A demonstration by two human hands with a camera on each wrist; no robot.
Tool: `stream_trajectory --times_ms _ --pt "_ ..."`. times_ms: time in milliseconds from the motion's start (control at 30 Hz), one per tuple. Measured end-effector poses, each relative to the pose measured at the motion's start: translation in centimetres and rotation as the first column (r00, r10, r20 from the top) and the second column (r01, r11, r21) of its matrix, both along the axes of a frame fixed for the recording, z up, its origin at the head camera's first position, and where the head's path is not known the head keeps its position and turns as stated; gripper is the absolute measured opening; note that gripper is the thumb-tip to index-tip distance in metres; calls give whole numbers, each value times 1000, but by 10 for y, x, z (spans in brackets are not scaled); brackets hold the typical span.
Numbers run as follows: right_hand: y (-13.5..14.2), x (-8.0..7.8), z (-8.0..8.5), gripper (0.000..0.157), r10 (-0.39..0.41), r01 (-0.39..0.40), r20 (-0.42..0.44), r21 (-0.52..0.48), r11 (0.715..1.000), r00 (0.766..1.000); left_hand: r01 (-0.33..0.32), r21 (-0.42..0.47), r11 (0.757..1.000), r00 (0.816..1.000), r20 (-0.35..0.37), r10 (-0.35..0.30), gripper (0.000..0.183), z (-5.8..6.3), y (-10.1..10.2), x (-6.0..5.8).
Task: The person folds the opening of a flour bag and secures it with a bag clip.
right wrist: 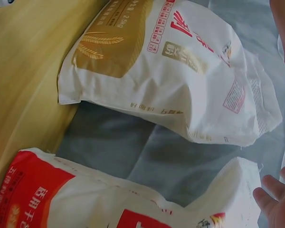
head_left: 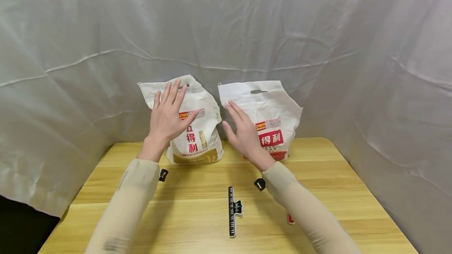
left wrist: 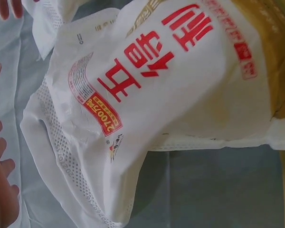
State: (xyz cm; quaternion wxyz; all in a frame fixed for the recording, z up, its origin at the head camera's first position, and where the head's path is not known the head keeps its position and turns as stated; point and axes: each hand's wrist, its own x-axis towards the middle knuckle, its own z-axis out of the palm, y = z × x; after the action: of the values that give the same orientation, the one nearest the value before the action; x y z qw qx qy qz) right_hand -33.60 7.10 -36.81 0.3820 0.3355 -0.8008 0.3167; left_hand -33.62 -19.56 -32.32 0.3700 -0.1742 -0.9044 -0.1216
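Two white flour bags stand side by side at the back of the table. On the left bag (head_left: 210, 128) are red characters and a gold base; the right bag (head_left: 286, 109) has a red label and red base. My left hand (head_left: 167, 118) is raised in front of the left bag's upper part, fingers straight and spread, gripping nothing. Straight-fingered too, my right hand (head_left: 243, 132) overlaps the left side of the right bag in the head view. Fingers (right wrist: 270, 194) of that hand show near the bag's top in the right wrist view.
On the table (head_left: 197, 214) lies a long clip (head_left: 231, 211) with a piano-key pattern. Small black clips (head_left: 163, 175) lie near each forearm, one beside the right sleeve (head_left: 259, 184). A red object (head_left: 291, 219) is partly under the right sleeve. Grey cloth (head_left: 226, 30) hangs behind.
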Motion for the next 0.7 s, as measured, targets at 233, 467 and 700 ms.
stream_trajectory --times_ms 233,467,700 --pt "-12 -9 0 57 -13 10 64 46 999 998 16 -56 998 999 -29 -18 86 11 1 -17" --pt "-21 -18 -1 55 -42 34 80 102 994 996 9 -134 991 999 -29 -13 86 21 3 -29" --pt "-29 -25 4 53 -58 44 95 143 989 994 -12 -214 977 1000 6 14 86 26 0 -41"
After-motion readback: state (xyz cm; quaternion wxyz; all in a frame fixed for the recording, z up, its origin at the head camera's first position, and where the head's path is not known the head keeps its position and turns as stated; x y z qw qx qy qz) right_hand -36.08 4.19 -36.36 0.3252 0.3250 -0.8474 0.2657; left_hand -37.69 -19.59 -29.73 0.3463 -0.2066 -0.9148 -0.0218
